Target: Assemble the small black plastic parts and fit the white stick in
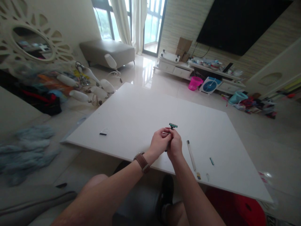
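Observation:
Close together over the front part of the white table (150, 110), both hands are closed on one razor (173, 125). Its dark head with a green strip points up and away from me, above the fingers. My right hand (176, 144) wraps the handle, most of which is hidden. From the left, my left hand (160, 139) pinches near the neck of the razor, touching my right hand; a brown watch strap (142, 162) is on that wrist. To the right lie a toothbrush (191, 156) with a dark head and a small green strip-like piece (212, 161).
Near the front edge lie a small yellow-and-dark item (198, 175) and a clear piece (207, 176). At the left is a clear item with a black strip (102, 134). A white-shaded lamp (96, 89) stands beyond the left edge; a red stool (237, 204) is below right.

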`<state>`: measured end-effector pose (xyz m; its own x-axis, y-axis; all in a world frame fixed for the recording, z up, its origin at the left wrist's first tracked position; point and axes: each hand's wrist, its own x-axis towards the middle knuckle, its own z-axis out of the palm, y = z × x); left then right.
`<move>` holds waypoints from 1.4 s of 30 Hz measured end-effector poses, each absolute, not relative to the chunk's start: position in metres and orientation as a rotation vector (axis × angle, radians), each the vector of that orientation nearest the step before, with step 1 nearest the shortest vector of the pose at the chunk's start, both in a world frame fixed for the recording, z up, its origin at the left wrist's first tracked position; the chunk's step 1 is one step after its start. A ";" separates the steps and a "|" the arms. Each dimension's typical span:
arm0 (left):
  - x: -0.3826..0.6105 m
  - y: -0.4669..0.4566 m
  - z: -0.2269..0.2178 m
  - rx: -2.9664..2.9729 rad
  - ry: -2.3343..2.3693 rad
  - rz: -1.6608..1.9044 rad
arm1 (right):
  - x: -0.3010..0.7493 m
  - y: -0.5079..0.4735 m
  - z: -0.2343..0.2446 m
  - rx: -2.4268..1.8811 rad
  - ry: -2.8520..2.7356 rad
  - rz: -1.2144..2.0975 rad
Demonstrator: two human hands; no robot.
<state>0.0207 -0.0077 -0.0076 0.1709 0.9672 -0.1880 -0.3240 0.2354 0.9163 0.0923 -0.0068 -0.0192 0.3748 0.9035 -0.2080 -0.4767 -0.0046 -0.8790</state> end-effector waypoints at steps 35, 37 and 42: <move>-0.063 -0.180 0.011 1.948 1.233 0.797 | 0.137 -0.164 -0.003 -1.234 -0.813 0.819; -0.095 -0.201 0.009 2.081 1.442 0.654 | 0.160 -0.197 -0.009 -1.206 -0.695 0.899; -0.151 -0.216 0.002 2.254 1.905 0.511 | 0.197 -0.244 -0.029 -0.981 -0.553 0.956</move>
